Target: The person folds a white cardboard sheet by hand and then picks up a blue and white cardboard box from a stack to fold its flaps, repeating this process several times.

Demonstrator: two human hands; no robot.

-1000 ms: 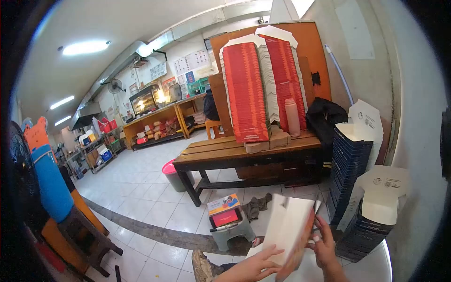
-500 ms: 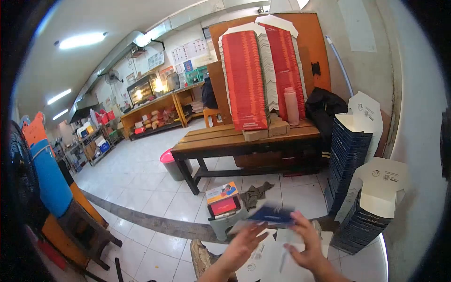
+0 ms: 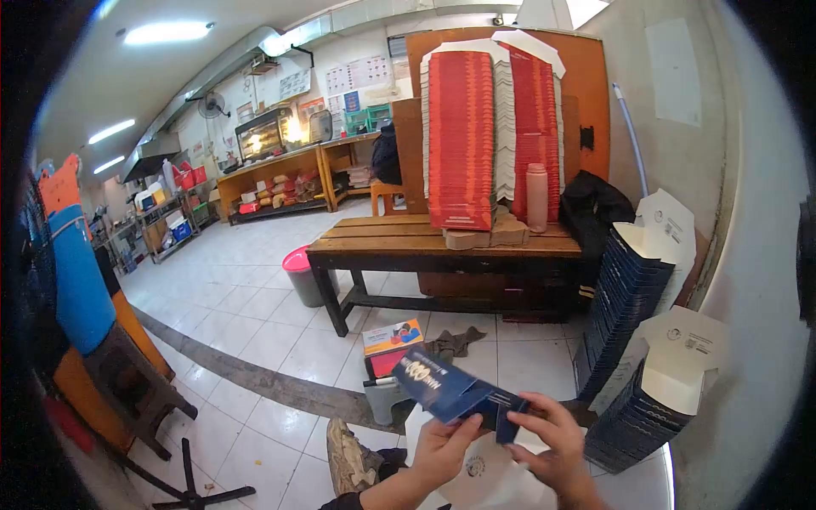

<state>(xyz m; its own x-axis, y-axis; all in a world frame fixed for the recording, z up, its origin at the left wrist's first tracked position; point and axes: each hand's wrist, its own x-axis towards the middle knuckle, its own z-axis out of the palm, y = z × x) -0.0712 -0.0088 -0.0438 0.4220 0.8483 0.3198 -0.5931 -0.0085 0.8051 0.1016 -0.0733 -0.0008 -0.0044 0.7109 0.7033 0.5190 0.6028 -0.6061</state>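
A dark blue cardboard box [image 3: 446, 391] with pale lettering is held up in front of me, tilted and partly folded. My left hand [image 3: 444, 455] pinches its lower edge between thumb and fingers. At the box's right end, my right hand [image 3: 548, 440] grips a narrow folded flap with thumb and fingertips. Beneath both hands lie white flat box blanks [image 3: 480, 486] with a small printed round logo. The fingers behind the box are hidden.
Two stacks of nested dark blue boxes, a taller one [image 3: 625, 293] and a shorter one [image 3: 650, 404], stand at right. A wooden bench [image 3: 374, 240] bears tall red box stacks [image 3: 461, 140] and a pink bottle [image 3: 536, 200]. A small grey stool [image 3: 382, 399] carries a colourful carton [image 3: 393, 337].
The box has swung up and left, its lettered face now showing. Both hands have closed on it, the right on its end flap. The head view has shifted slightly.
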